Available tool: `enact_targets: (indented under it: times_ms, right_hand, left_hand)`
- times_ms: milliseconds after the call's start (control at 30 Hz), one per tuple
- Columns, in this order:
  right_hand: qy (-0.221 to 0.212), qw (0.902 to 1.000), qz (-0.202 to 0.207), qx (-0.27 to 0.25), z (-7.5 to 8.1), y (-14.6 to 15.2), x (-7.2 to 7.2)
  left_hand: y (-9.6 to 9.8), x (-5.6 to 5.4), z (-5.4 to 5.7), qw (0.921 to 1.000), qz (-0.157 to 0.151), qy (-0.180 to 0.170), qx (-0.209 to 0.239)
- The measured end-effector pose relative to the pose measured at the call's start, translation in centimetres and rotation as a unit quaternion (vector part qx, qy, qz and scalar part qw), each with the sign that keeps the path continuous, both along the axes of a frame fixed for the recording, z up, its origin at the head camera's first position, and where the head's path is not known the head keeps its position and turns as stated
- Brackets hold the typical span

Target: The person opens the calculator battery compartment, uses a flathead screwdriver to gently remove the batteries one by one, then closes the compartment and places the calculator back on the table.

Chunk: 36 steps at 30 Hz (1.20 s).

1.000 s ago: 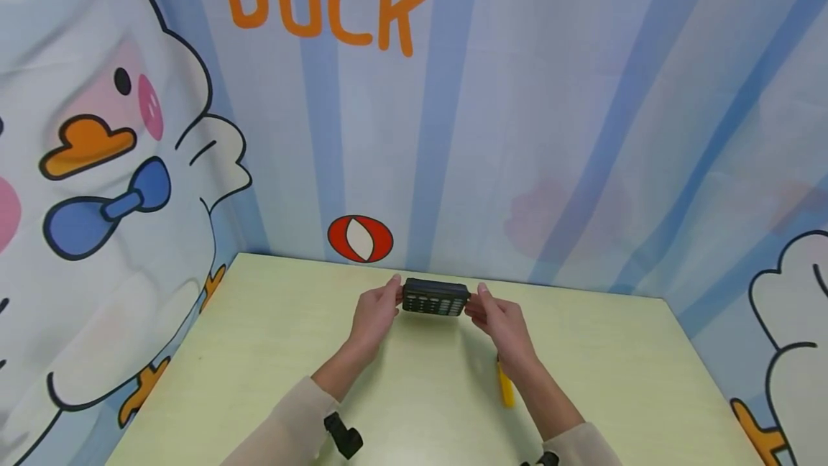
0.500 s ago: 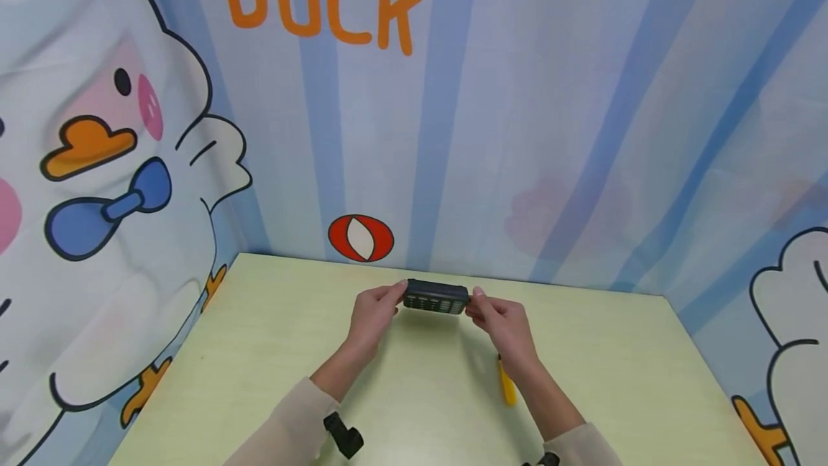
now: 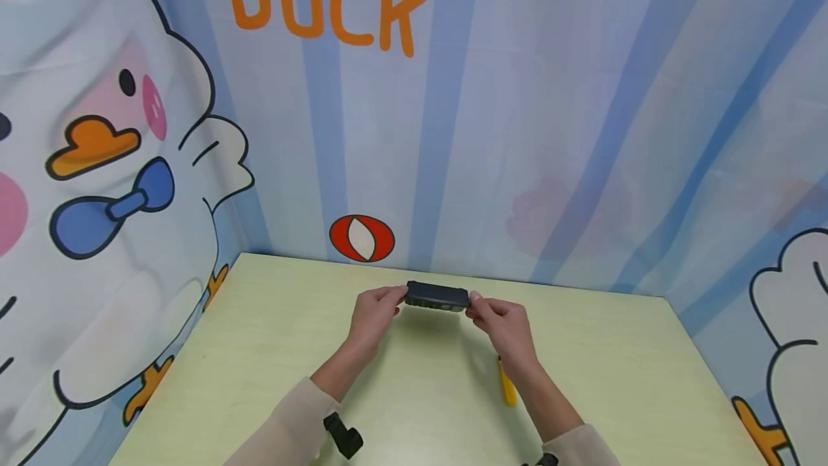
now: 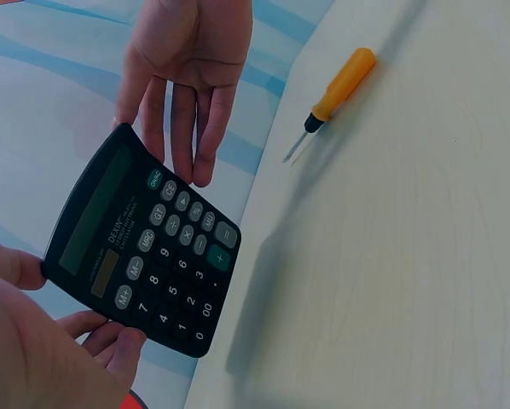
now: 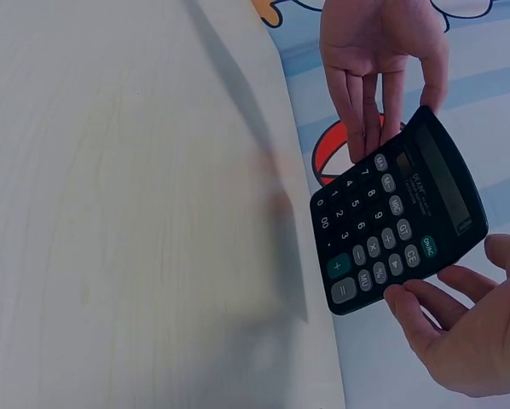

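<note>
A black desk calculator (image 3: 437, 296) is held up above the far part of the table, between both hands. My left hand (image 3: 375, 315) pinches its left end and my right hand (image 3: 501, 322) its right end, thumbs near the upper corners. In the left wrist view the calculator (image 4: 153, 247) shows its grey and green keys and a dark display strip. The right wrist view shows the same key face of the calculator (image 5: 396, 213), tilted. A screwdriver with a yellow handle (image 3: 507, 385) lies on the table by my right wrist, partly hidden by it in the head view.
The pale yellow table (image 3: 259, 380) ends at the back against a blue striped curtain (image 3: 517, 128) printed with ducks. Shadows of the hands and calculator fall on the tabletop. A black wrist camera (image 3: 344, 437) sits on the left sleeve.
The calculator has tipped so that its top edge faces the head camera more and its keys show less. Both hands stay nearly in place; the screwdriver lies as before.
</note>
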State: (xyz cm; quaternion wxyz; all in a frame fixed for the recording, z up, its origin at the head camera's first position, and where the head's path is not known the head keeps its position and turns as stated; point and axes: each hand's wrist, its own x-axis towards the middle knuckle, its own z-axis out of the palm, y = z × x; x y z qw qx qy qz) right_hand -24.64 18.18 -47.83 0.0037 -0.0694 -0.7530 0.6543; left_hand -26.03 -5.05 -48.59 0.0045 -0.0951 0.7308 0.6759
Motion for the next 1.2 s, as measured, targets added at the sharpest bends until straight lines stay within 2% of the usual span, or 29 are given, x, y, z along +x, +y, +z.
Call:
enact_targets:
  times_ms: [367,667,1200]
  right_hand:
    - [0.016,0.9997,-0.018,-0.007,-0.27,-0.2,0.15]
    - [0.004,0.9999,-0.016,0.005,-0.27,-0.19,0.05]
    - [-0.001,0.9999,-0.016,0.0,0.08,-0.5,0.33]
  left_hand:
    - [0.17,0.15,-0.25,0.9999,0.001,-0.007,-0.011]
    - [0.03,0.2,-0.6,0.9994,0.001,-0.003,-0.034]
    - [-0.02,0.08,-0.96,0.9993,-0.001,0.001,-0.038]
